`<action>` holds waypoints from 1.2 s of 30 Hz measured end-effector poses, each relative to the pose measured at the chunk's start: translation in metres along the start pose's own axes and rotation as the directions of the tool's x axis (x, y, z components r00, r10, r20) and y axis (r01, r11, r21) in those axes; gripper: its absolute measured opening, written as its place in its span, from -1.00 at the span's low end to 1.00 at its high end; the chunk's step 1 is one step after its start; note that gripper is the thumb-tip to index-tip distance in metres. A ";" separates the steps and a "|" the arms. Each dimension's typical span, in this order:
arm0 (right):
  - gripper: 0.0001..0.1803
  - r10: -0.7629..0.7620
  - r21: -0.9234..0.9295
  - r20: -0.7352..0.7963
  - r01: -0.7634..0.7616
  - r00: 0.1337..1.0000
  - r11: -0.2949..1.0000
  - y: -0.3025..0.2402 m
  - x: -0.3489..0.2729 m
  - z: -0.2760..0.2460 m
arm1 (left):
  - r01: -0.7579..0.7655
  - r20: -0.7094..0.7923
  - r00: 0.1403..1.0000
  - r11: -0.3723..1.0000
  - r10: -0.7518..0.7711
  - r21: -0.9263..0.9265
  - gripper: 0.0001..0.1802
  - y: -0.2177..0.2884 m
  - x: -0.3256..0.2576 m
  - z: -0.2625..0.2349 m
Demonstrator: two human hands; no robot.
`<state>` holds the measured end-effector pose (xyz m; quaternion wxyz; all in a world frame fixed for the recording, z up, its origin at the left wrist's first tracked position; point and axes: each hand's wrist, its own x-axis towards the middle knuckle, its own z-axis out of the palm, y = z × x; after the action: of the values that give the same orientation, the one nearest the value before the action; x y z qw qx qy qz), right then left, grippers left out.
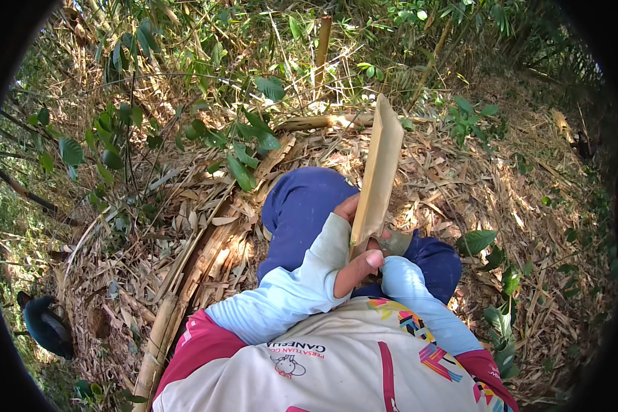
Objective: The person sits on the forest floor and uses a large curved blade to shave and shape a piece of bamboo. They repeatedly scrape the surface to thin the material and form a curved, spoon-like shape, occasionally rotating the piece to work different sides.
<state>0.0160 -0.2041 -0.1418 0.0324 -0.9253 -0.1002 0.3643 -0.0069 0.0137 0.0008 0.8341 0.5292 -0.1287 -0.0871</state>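
Both hands grasp one flat bamboo slat point(378, 172) at its lower end, above the lap. Left hand point(357, 264) wraps the base; right hand point(391, 242), mostly hidden, clamps the opposite side.

Flat pale bamboo slat point(378, 172), upright, above the lap

1. No package, sign or screen showed anywhere on the leaf-strewn ground.
2. The only label-like marking was a printed emblem point(292, 358) on the person's white shirt, near the lower edge of the view: a short curved band of dark lettering above a small dark outline figure, set between pink panels.
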 end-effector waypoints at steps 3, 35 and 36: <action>-0.56 -0.058 0.059 -0.083 0.063 0.995 0.996 0.003 0.008 0.012 | -0.001 -0.005 1.000 1.000 0.001 -0.009 -0.09 -0.003 0.000 0.000; -0.53 -0.390 -0.394 -0.587 0.170 0.709 0.903 -0.022 -0.152 -0.161 | 0.232 0.134 0.969 0.951 -0.208 -0.204 -0.68 -0.035 0.013 -0.013; -0.52 -0.375 -0.397 -0.575 0.153 0.727 0.905 -0.021 -0.153 -0.163 | 0.235 0.124 0.968 0.960 -0.218 -0.150 -0.62 -0.034 0.011 -0.013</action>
<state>0.0148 -0.2132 0.0827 -0.0346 -0.9612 -0.2738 -0.0024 0.0074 0.0075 -0.0337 0.8511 0.4651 -0.1037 -0.2204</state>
